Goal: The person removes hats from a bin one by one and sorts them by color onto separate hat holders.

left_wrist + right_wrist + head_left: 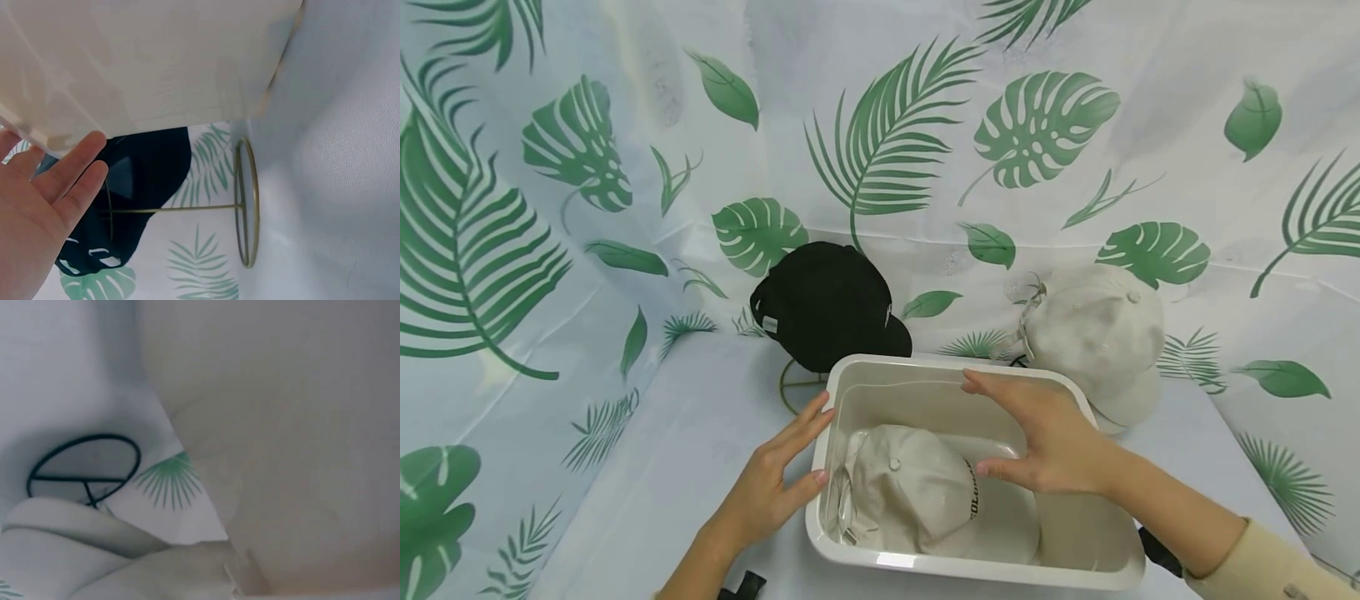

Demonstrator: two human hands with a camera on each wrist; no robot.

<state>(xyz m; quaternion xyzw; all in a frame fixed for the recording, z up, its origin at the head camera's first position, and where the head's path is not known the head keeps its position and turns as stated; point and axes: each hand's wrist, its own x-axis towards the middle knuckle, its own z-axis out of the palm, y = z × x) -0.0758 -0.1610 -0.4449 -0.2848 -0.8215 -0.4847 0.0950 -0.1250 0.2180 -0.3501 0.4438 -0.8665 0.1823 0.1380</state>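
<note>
Nearest to me sat the white plastic bin (970, 567), a deep rectangular tub on the counter (685, 450). Inside it lay a cream cap (913, 487), crown up with its button on top, dark lettering along its right edge, pushed toward the bin's left half; the right half showed only bare floor. I saw the left hand (775, 487) against the bin's left outer wall, fingers straight and spread, fingertips touching the rim and wall; the left wrist view showed the same flat palm (37, 206) beside the pale wall (156, 62). The right hand (1045, 442) hung over the bin's right half, fingers relaxed and slightly apart, holding nothing; I could not tell whether it touched the far rim. Behind the bin, a black cap (827, 304) rested on a thin gold wire stand (244, 206) to the left, and a second cream cap (1101, 337) on a dark wire stand (84, 465) to the right. A white cloth printed with green leaves (880, 133) covered the counter and rose as a backdrop behind and beside the bin.
</note>
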